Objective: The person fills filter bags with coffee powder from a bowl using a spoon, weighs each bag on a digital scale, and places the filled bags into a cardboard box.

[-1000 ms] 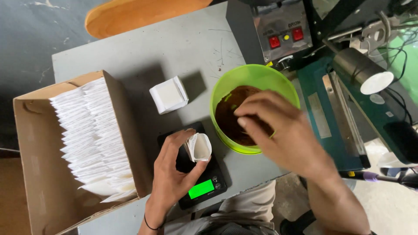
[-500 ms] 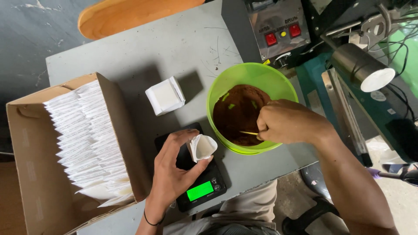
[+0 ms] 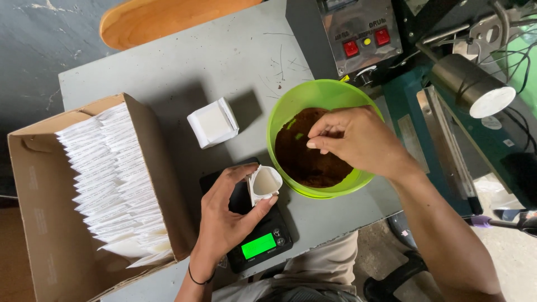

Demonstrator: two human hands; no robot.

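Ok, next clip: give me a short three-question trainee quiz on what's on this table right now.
1. True or false: the left hand holds the small white paper pouch open above the black digital scale.
2. Which hand is over the round lime-green plastic bowl of brown powder?
3. Where are the stacked white pouches: A) brown cardboard box, B) bowl, C) scale?

Key: 1 true. 2 the right hand. 3 A.
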